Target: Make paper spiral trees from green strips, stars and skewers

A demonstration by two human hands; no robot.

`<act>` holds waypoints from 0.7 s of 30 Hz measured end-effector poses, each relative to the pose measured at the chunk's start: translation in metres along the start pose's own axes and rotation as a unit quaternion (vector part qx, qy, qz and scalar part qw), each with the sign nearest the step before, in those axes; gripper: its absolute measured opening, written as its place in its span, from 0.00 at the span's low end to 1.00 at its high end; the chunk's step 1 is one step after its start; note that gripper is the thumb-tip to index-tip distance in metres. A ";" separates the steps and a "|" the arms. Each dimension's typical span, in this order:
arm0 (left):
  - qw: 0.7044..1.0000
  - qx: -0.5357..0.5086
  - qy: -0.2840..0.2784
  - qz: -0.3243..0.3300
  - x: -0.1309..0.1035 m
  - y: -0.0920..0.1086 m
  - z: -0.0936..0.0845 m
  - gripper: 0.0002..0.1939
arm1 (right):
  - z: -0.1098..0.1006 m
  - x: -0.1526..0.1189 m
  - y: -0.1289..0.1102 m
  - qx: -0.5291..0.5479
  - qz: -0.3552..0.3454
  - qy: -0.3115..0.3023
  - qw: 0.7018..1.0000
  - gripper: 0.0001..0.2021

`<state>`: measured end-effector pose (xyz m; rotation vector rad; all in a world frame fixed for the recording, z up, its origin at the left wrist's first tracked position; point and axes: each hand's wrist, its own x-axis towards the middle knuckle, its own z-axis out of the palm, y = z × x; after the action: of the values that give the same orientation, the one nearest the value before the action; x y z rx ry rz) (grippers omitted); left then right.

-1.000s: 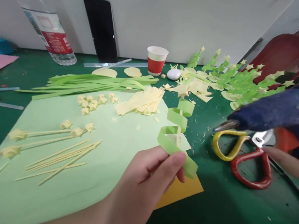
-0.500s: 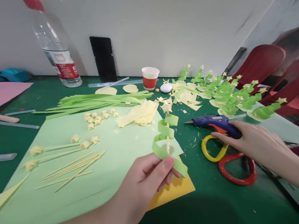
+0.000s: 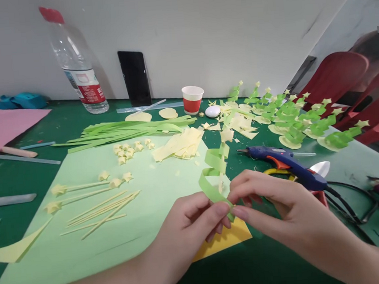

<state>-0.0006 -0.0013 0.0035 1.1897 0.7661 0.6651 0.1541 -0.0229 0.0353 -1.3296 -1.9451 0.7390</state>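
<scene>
A curled green paper strip (image 3: pixel 210 185) winds around a thin pale stick topped by a yellow paper star (image 3: pixel 226 134). My left hand (image 3: pixel 197 225) pinches the strip's lower end between thumb and fingers. From the right, my right hand (image 3: pixel 274 205) closes its thumb and index finger on the same end, its fingertips touching those of my left hand. The blue glue gun (image 3: pixel 277 156) lies just beyond my right hand, over the scissors, whose yellow handle (image 3: pixel 273 171) shows in part. An orange-yellow sheet (image 3: pixel 231 238) lies under my hands.
Loose star-topped sticks (image 3: pixel 87 185), bare paper sticks (image 3: pixel 99 211) and small stars (image 3: pixel 127 152) lie on a light green sheet (image 3: pixel 153 180). Behind are green strips (image 3: pixel 125 131), a paper cup (image 3: pixel 193 100), a phone (image 3: pixel 135 78) and a bottle (image 3: pixel 84 76). Several finished pieces (image 3: pixel 293 115) stand at right.
My right hand has left the glue gun and come left to the strip's lower end. The gun now lies over the scissors. My left hand keeps its hold; the view has shifted slightly.
</scene>
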 end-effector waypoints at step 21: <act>0.999 -0.024 -0.045 0.005 0.002 -0.001 0.001 0.11 | -0.011 0.002 -0.009 -0.151 -0.153 0.044 0.976 0.10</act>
<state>0.0014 -0.0008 0.0025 1.1723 0.6659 0.6303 0.1567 -0.0226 0.0494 -1.1685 -2.1846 0.2378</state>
